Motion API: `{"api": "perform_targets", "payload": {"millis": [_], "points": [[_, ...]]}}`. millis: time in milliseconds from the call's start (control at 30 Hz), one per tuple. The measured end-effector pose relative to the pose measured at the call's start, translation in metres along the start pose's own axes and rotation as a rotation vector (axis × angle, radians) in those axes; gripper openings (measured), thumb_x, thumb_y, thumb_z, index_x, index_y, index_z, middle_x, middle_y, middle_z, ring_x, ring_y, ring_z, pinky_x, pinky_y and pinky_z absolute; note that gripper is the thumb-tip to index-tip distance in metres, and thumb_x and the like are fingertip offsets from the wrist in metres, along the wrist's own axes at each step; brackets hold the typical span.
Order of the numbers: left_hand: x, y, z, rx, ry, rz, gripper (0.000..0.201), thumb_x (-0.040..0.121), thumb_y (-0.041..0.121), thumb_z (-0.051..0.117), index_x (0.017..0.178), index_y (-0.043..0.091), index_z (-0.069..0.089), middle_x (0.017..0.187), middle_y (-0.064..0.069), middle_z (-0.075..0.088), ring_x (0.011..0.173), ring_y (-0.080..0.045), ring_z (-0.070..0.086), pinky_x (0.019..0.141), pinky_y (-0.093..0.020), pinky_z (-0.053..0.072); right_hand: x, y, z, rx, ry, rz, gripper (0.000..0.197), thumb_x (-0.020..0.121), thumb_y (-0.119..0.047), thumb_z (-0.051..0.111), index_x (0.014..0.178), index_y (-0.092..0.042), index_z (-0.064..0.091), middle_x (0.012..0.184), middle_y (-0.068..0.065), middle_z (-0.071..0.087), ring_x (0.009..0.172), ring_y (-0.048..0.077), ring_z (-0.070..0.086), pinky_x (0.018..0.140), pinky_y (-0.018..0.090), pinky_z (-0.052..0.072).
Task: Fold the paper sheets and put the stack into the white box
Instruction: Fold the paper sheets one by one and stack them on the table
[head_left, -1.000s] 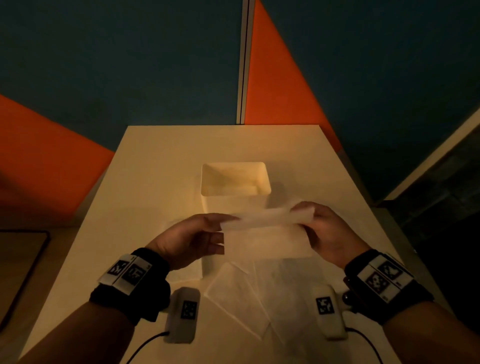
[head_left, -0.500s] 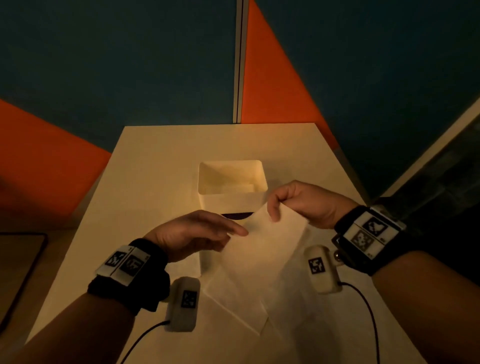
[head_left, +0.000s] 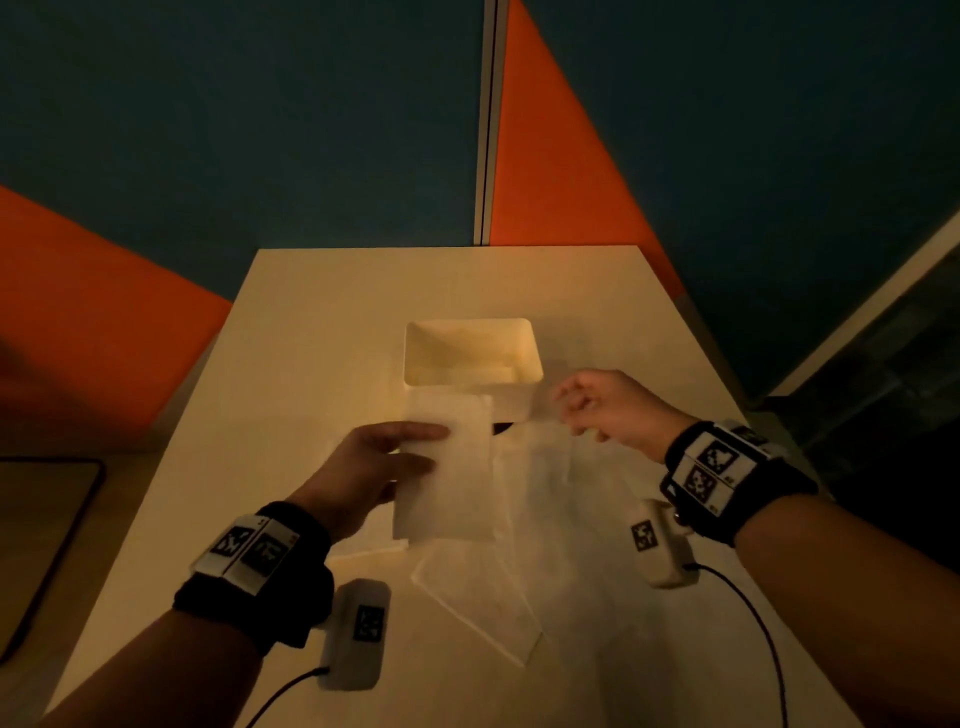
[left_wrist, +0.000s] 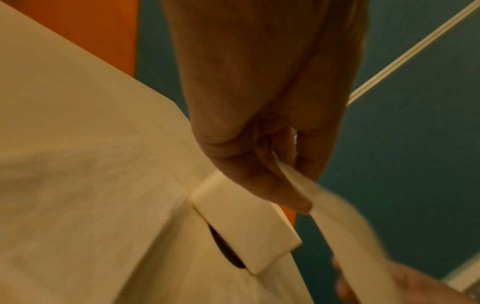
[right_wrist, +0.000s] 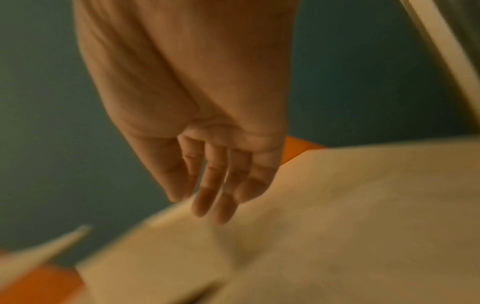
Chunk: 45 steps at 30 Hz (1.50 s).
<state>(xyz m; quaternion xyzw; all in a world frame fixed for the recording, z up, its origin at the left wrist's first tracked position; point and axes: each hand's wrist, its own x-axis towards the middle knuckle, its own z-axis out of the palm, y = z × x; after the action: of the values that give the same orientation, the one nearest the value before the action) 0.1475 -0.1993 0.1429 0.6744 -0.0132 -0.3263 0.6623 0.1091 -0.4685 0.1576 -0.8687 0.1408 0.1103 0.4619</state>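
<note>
We see the white box (head_left: 470, 358) open-topped at the middle of the table (head_left: 322, 332), its mouth unblocked from above. The folded sheet (head_left: 447, 467) in our left hand (head_left: 363, 467) overlaps the box's near wall, crowding that approach. Our right hand (head_left: 608, 405) hangs beside the box's right wall. Loose sheets (head_left: 478, 597) cover the near edge; the far edge and left side lie bare.
</note>
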Motion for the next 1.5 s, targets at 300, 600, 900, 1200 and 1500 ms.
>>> {"api": "perform_targets", "payload": {"millis": [300, 600, 900, 1200, 1500], "points": [[0.015, -0.055, -0.052, 0.502, 0.313, -0.055, 0.035, 0.076, -0.006, 0.066, 0.100, 0.021, 0.067, 0.112, -0.014, 0.059, 0.095, -0.030, 0.057, 0.087, -0.039, 0.050, -0.006, 0.069, 0.007, -0.776, -0.186, 0.079, 0.062, 0.071, -0.022, 0.075, 0.126, -0.028, 0.049, 0.126, -0.004, 0.044, 0.117, 0.020, 0.045, 0.099, 0.034, 0.041], [0.015, -0.070, -0.056, 0.787, 0.263, 0.008, 0.044, 0.077, -0.003, 0.064, 0.114, 0.021, 0.063, 0.122, -0.008, 0.055, 0.107, -0.027, 0.053, 0.095, -0.039, 0.047, -0.004, 0.074, 0.011, -0.980, -0.174, 0.039, 0.064, 0.068, -0.031, 0.078, 0.121, -0.033, 0.043, 0.127, -0.008, 0.047, 0.117, 0.020, 0.043, 0.096, 0.039, 0.033], [0.019, -0.066, -0.057, 0.905, 0.266, 0.051, 0.042, 0.083, 0.001, 0.057, 0.120, 0.022, 0.060, 0.128, -0.005, 0.054, 0.111, -0.026, 0.052, 0.094, -0.032, 0.041, -0.007, 0.064, 0.005, -0.932, -0.158, 0.013, 0.011, 0.079, -0.030, 0.064, 0.087, -0.033, 0.057, 0.094, -0.012, 0.054, 0.105, 0.016, 0.053, 0.096, 0.038, 0.029], [0.026, -0.072, -0.061, 0.964, 0.281, 0.079, 0.044, 0.084, 0.004, 0.057, 0.125, 0.019, 0.056, 0.127, -0.008, 0.054, 0.111, -0.028, 0.052, 0.093, -0.031, 0.038, -0.015, 0.046, -0.010, -0.799, -0.141, -0.010, 0.017, 0.081, -0.035, 0.066, 0.068, -0.036, 0.054, 0.085, -0.016, 0.060, 0.096, 0.012, 0.056, 0.098, 0.036, 0.032], [0.022, -0.061, -0.046, 1.346, 0.355, -0.064, 0.050, 0.082, 0.047, 0.061, 0.130, 0.044, 0.044, 0.154, -0.001, -0.001, 0.134, -0.038, 0.012, 0.106, -0.051, 0.029, -0.026, 0.011, -0.022, -0.281, 0.186, -0.171, 0.005, 0.085, -0.019, 0.066, 0.084, -0.017, 0.061, 0.084, -0.003, 0.064, 0.086, 0.014, 0.060, 0.079, 0.030, 0.047]]}}
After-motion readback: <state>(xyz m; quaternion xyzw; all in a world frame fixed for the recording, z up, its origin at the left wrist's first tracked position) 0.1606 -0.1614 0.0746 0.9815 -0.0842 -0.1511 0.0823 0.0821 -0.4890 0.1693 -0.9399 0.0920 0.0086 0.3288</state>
